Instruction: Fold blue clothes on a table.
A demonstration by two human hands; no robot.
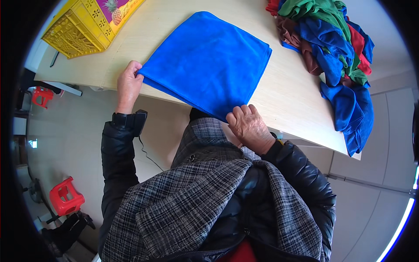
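Observation:
A folded blue cloth (207, 61) lies flat on the light wooden table (288, 100), its near edge at the table's front edge. My left hand (128, 85) pinches the cloth's near left corner. The near right corner is gripped by my right hand (248, 126), fingers curled over the fabric at the table's edge. Both forearms are in dark padded sleeves.
A heap of blue, green, red and brown cloths (334, 48) sits at the table's right, spilling over the edge. A yellow plastic crate (85, 28) stands at the far left. Two red stools (65, 196) are on the floor to the left.

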